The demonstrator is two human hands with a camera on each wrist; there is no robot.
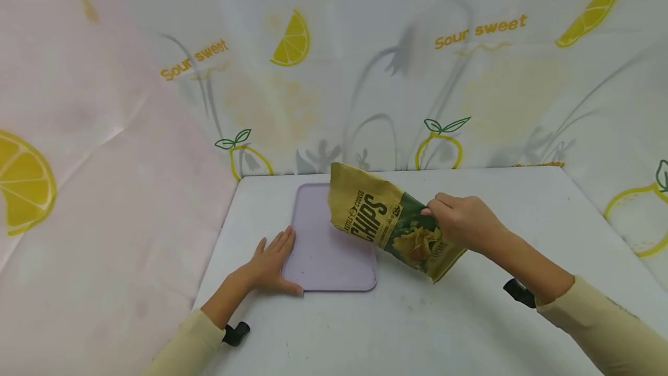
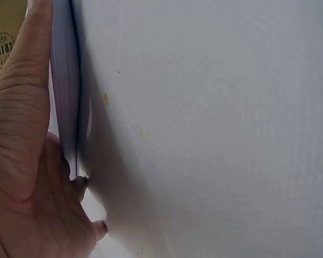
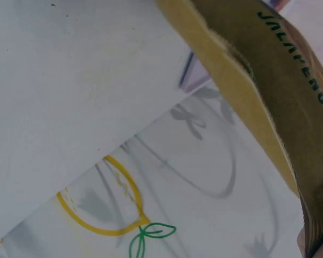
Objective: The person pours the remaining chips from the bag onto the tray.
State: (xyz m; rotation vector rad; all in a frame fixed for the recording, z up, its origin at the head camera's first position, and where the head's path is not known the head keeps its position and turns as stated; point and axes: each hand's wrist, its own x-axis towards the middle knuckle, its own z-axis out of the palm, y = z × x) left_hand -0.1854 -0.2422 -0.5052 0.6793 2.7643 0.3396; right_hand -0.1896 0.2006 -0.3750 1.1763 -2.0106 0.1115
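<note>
In the head view, a yellow and green bag of chips (image 1: 365, 205) is held tilted above the right part of a flat lilac tray (image 1: 313, 260). The right hand (image 1: 467, 222) grips the bag by its upper side edge, near the green end. In the right wrist view the bag's brown edge (image 3: 269, 70) fills the upper right, with only a bit of the hand visible. The left hand (image 1: 271, 263) rests at the tray's left edge, fingers spread and straight. Its thumb lies by the tray's near corner, and the left wrist view shows the tray's side (image 2: 64, 70) against the hand.
Tray and hands are on a white table (image 1: 334, 329). A white cloth with printed lemons (image 1: 292, 39) hangs behind the table and at both sides. Each wrist carries a black camera mount (image 1: 237, 334).
</note>
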